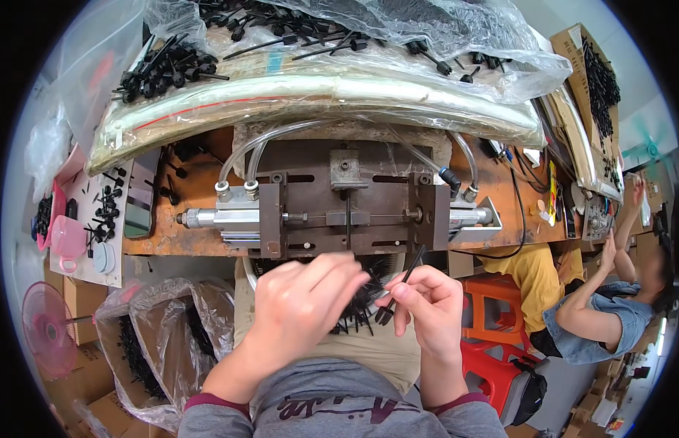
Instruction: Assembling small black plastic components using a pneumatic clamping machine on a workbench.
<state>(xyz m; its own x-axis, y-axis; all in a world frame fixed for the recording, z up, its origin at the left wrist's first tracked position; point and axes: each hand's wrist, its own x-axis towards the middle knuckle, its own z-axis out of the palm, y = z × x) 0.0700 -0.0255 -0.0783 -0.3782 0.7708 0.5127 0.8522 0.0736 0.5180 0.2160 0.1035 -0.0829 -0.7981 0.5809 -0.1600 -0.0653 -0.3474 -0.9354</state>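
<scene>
The right hand [427, 303] pinches a black part [384, 314] between thumb and fingers, its toothed head low and its rod slanting up toward the fixture. The left hand [303, 303] is just beside it, fingers bent and blurred; whether it holds anything cannot be told. For good control, keep the right pinch light but firm near the head, leaving the rod free, and let the left hand steady the part without covering its tip. A slim rod like this would probably swing if held loosely.

Below and between the hands is a pile [358, 315] of similar parts over the lap; lifting one at a time should avoid snagging the teeth.

Just beyond is the brown fixture [310, 164], a dark rod [347, 230] between its two small blocks. Fingers are best kept out of that gap, since a cylinder [241, 219] with air tubes [246, 150] points at it.

Farther out, the worktop [182, 242] carries the fixture, and behind it more parts [160, 73] lie on plastic wrap.
</scene>
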